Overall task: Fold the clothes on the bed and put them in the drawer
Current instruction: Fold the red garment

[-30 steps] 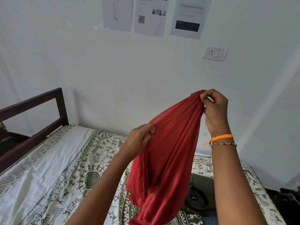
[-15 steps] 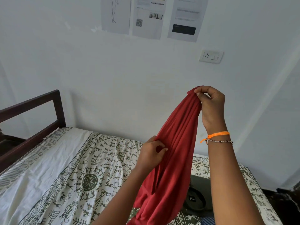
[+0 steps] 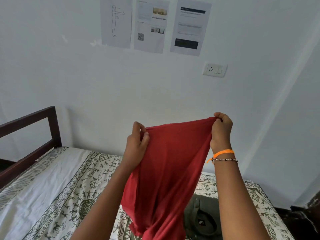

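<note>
Pinching the red garment [image 3: 166, 170] by its top edge, left hand [image 3: 137, 146] and right hand [image 3: 221, 130] apart, cloth hanging above the bed [image 3: 52, 187] beside a dark shirt [image 3: 200, 219].

Between the left grip [image 3: 138, 142] and the right grip [image 3: 220, 130] hangs the garment [image 3: 166, 179] above the bed [image 3: 52, 187], a folded shirt [image 3: 202, 217] lying below the right grip.

Red garment [image 3: 166, 170]: matt, soft knit cloth, perhaps cotton. Bedsheet [image 3: 69, 187]: printed cloth. Headboard [image 3: 31, 135]: dark wood.
</note>
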